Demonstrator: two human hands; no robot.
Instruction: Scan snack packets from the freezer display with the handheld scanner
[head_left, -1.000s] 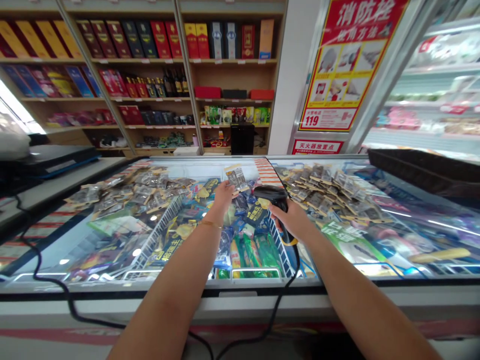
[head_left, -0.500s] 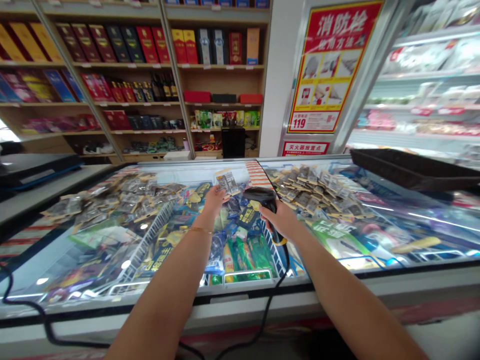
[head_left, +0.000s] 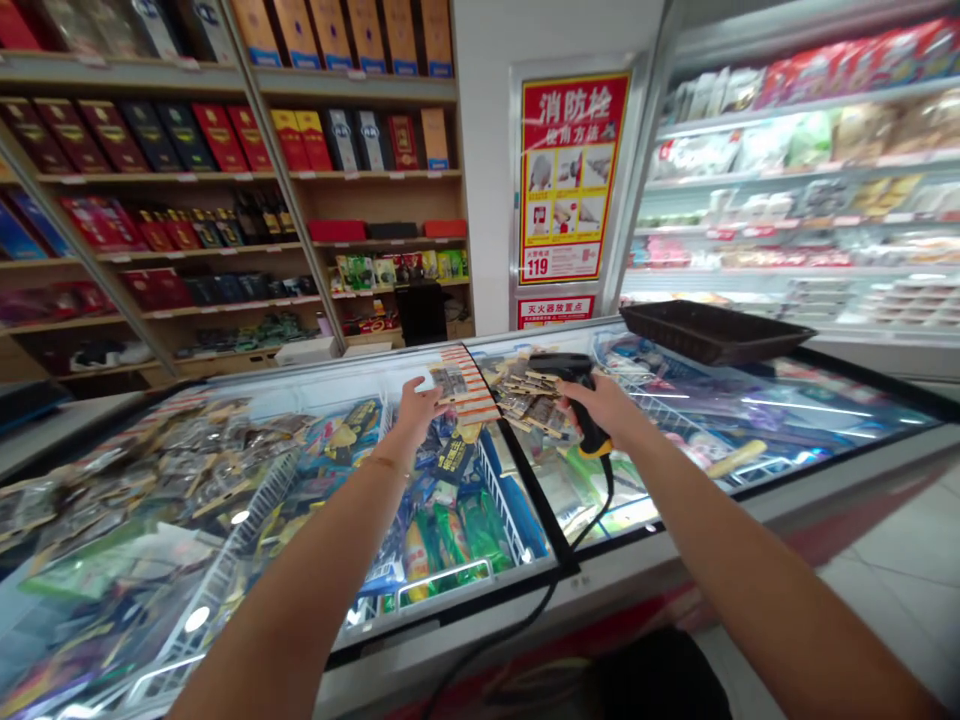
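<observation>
My left hand [head_left: 420, 402] pinches a small flat snack packet [head_left: 451, 382] by its near edge, above the chest freezer's glass top. My right hand [head_left: 600, 405] is wrapped around the grip of a black barcode scanner [head_left: 564, 366] with a yellow-edged base. The scanner's head points left toward the packet, with a gap between them. Beneath the scanner lies a pile of similar packets [head_left: 536, 405] on the glass. A second, wider pile [head_left: 217, 445] spreads over the left side. From the scanner a black cable [head_left: 525, 618] runs down across the freezer's front edge.
Through the glass, bagged frozen goods [head_left: 450, 530] show in white wire baskets. A dark brown tray [head_left: 705, 332] rests at the freezer's far right. Behind stand wooden shelves of boxes [head_left: 375, 140], a red and yellow poster [head_left: 574, 180] and a lit display fridge [head_left: 802, 190].
The view has turned to the right. The scanner and my right hand have moved rightward over the right-hand pile, farther from the packet. My left hand still holds the packet.
</observation>
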